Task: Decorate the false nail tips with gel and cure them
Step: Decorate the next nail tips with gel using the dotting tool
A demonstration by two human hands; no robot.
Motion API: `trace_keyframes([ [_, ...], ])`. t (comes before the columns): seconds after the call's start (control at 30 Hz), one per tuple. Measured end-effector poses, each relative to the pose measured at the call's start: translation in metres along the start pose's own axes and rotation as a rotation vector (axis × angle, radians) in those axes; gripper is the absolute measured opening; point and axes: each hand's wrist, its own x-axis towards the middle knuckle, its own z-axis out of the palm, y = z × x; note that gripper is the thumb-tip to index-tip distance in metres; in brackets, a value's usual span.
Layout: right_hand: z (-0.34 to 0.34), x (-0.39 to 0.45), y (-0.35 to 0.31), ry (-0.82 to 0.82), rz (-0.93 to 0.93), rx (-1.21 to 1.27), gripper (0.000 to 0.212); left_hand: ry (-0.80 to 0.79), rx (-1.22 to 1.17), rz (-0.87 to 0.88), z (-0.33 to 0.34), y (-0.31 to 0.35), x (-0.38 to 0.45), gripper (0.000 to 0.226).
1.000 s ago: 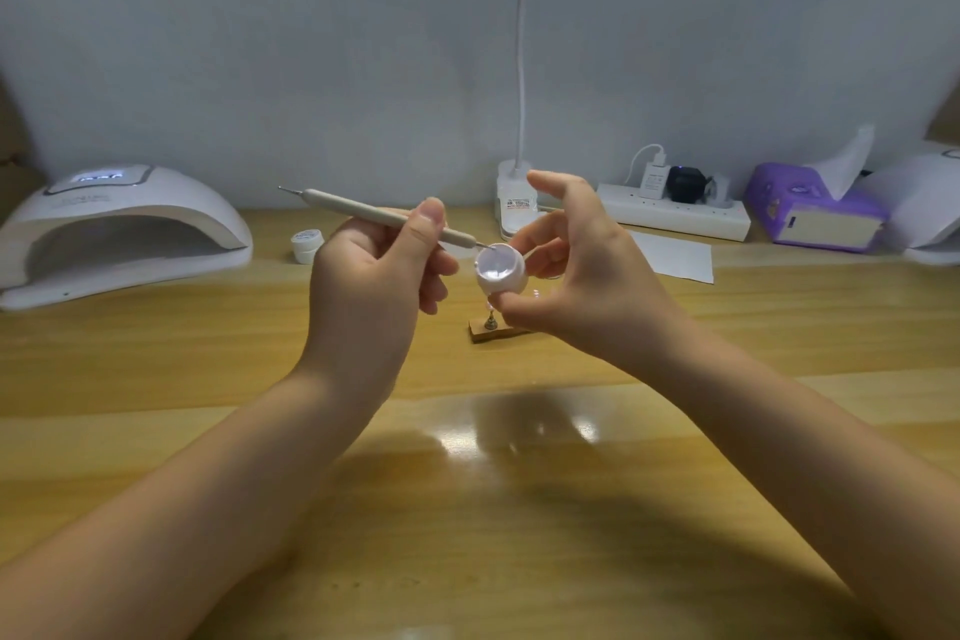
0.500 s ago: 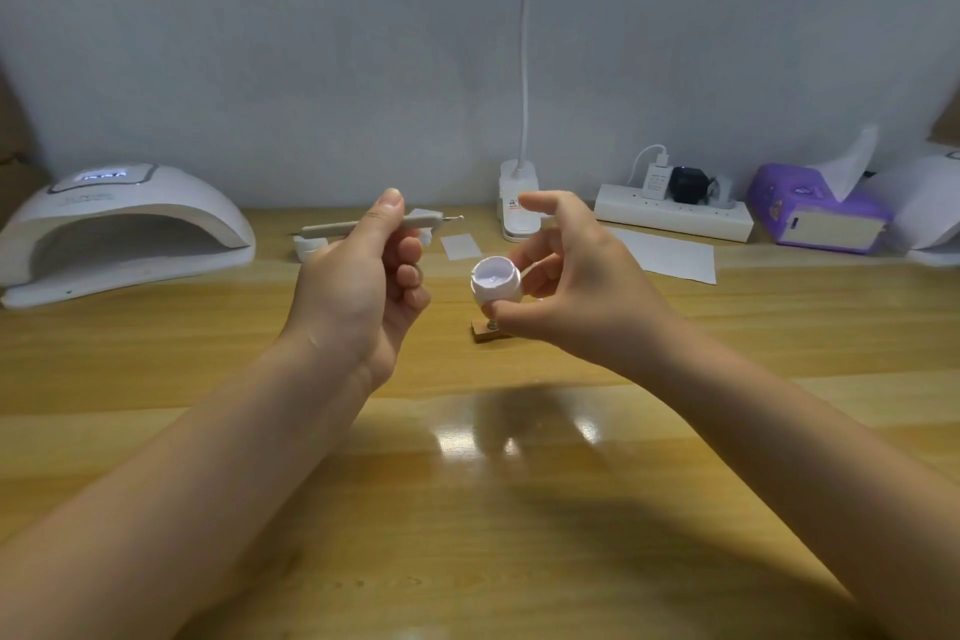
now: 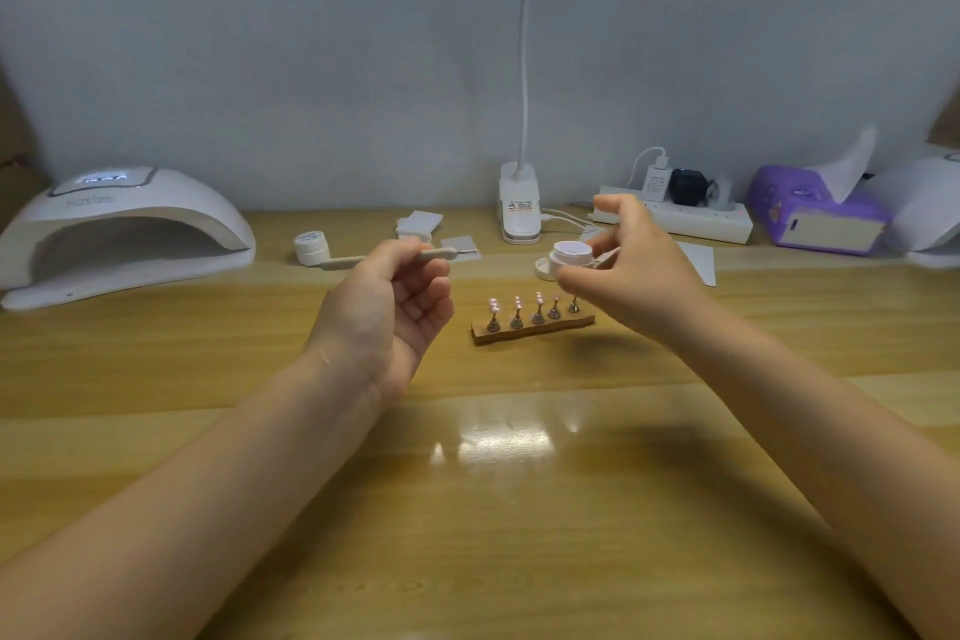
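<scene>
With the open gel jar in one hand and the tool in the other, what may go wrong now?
1. The right hand holds the open gel jar in the air above the nail tip stand; if it tilts, gel may drip on the tips.
2. The left hand holds the dotting tool loosely; it might slip, and its metal tip could smear the table.

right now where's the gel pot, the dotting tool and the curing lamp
gel pot (image 3: 571, 256), head view, on its white side wall
dotting tool (image 3: 343, 264), head view, on its handle left of the hand
curing lamp (image 3: 124, 208), head view, on its white arch
</scene>
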Motion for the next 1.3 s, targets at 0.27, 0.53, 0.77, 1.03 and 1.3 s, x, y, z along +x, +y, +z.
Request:
trace_keyframes([
  [0.27,-0.005,0.008,0.051,0.018,0.106,-0.104,0.079,0.109,-0.019,-0.074,-0.012,-0.012,0.009,0.023],
  [0.53,-0.007,0.007,0.066,-0.053,0.111,-0.171,0.08,0.123,-0.012,-0.064,-0.015,-0.013,0.014,0.022],
  [0.77,-0.005,0.002,0.056,0.086,-0.044,-0.357,0.056,0.127,0.001,-0.058,-0.016,-0.016,0.014,0.021],
  [1.03,0.01,-0.012,0.031,0.043,-0.431,-0.622,0.031,0.123,0.024,-0.051,-0.02,-0.02,0.015,0.019],
  [1.3,0.021,-0.018,0.024,0.023,-0.317,-0.683,0.032,0.114,0.023,-0.044,-0.021,-0.021,0.015,0.02],
])
